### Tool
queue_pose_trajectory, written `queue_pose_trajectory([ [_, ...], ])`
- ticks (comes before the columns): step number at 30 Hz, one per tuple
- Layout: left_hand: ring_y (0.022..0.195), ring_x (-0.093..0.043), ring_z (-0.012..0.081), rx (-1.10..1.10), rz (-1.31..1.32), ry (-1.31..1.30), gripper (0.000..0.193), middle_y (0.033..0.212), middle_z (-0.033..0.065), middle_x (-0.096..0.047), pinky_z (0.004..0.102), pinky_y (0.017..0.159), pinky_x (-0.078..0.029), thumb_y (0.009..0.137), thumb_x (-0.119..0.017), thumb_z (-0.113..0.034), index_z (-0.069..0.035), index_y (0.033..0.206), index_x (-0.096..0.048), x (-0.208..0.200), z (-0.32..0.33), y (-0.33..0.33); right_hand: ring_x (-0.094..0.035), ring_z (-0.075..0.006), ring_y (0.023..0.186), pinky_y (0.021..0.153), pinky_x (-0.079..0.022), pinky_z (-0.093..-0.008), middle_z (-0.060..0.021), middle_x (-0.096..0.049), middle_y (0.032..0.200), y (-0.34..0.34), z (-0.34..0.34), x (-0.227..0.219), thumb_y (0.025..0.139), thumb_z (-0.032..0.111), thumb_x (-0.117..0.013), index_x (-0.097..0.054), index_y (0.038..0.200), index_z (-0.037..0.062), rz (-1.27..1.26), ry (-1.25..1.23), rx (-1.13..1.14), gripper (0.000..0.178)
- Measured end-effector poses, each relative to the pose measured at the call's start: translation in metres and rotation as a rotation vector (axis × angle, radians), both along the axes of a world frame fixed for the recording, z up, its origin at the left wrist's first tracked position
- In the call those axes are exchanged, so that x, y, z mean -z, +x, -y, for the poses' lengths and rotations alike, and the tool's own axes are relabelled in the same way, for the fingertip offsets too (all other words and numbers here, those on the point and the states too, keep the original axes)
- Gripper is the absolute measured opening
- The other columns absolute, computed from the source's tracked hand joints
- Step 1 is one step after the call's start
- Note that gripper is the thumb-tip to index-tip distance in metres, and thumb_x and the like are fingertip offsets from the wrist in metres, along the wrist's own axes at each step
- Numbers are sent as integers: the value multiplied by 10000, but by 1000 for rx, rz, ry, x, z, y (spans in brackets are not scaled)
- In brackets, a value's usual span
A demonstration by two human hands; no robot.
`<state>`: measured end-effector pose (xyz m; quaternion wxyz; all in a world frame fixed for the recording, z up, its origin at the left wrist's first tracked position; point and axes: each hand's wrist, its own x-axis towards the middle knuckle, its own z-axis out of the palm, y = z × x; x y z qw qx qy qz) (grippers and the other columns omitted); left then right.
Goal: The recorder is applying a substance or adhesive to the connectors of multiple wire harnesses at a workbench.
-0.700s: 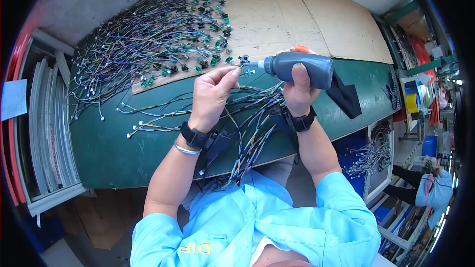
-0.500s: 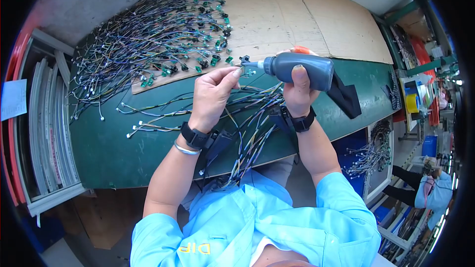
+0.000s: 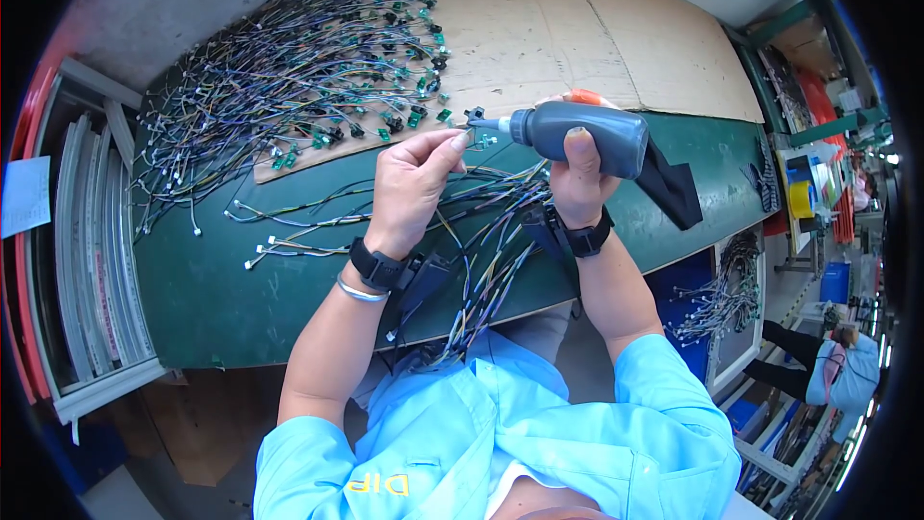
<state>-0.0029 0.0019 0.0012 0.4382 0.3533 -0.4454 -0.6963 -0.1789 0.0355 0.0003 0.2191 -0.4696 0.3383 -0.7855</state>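
Observation:
My left hand (image 3: pixel 414 178) is closed in a pinch on a wire harness, whose small black end part (image 3: pixel 475 115) pokes up past thumb and fingertip. In my right hand (image 3: pixel 582 188) lies a dark grey squeeze bottle (image 3: pixel 624 140), tipped on its side with its thin nozzle (image 3: pixel 495 125) pointing left. The nozzle tip is right at the black part; whether they touch is too small to tell. Beneath both hands, a loose bundle of wire harnesses (image 3: pixel 493 241) runs from the green table (image 3: pixel 212 299) down over its near edge to my lap.
Many finished-looking harnesses (image 3: pixel 289 67) with green and black ends cover the left of a cardboard sheet (image 3: pixel 674 48). A black cloth (image 3: pixel 672 188) lies right of the bottle. A rack of flat panels (image 3: pixel 96 241) stands left. More cables (image 3: pixel 717 294) hang at right; a person (image 3: pixel 835 371) is beyond.
Almost nothing differs. The bottle and nozzle have shifted very slightly left, closer to the black end part; both hands keep their hold.

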Motion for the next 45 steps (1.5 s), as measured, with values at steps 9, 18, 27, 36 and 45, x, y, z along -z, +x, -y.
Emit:
queue_pose_trajectory([
  [9, 558, -433, 6, -15, 1, 5, 203, 701, -3, -593, 150, 479, -293, 843, -643, -157, 4, 966, -649, 1, 1, 0, -590, -238, 882, 810, -473, -362, -142, -595, 959, 1, -1, -3, 794, 232, -665, -505, 1100, -45, 5, 4, 13, 443],
  [18, 559, -428, 6, -24, 8, 0, 209, 697, -3, -592, 151, 480, -292, 845, -641, -164, 1, 974, -647, 1, 1, 0, -595, -225, 864, 797, -478, -349, -136, -603, 945, 2, -2, -7, 791, 222, -667, -516, 1088, -44, 18, 4, 21, 427],
  [27, 568, -440, 11, -20, -3, 14, 212, 698, -2, -594, 151, 494, -309, 847, -638, -161, 3, 982, -646, -1, 1, 0, -596, -224, 863, 790, -481, -346, -140, -604, 944, 0, -2, -5, 791, 210, -664, -521, 1085, -41, 23, 12, 22, 413],
  [36, 569, -445, 12, -14, -13, 6, 208, 698, 1, -595, 149, 494, -312, 848, -636, -159, 0, 981, -647, 0, 2, 0, -599, -230, 844, 774, -486, -342, -144, -603, 937, -1, -1, -4, 786, 216, -667, -519, 1083, -41, 18, 2, 15, 420],
  [45, 516, -402, 14, 83, -190, 216, 201, 703, 0, -573, 156, 454, -283, 864, -609, -161, -11, 997, -625, 2, 7, 8, -611, -230, 774, 708, -512, -313, -139, -602, 921, -11, 6, -18, 795, 222, -667, -494, 1131, -4, 452, 112, -283, 440],
])
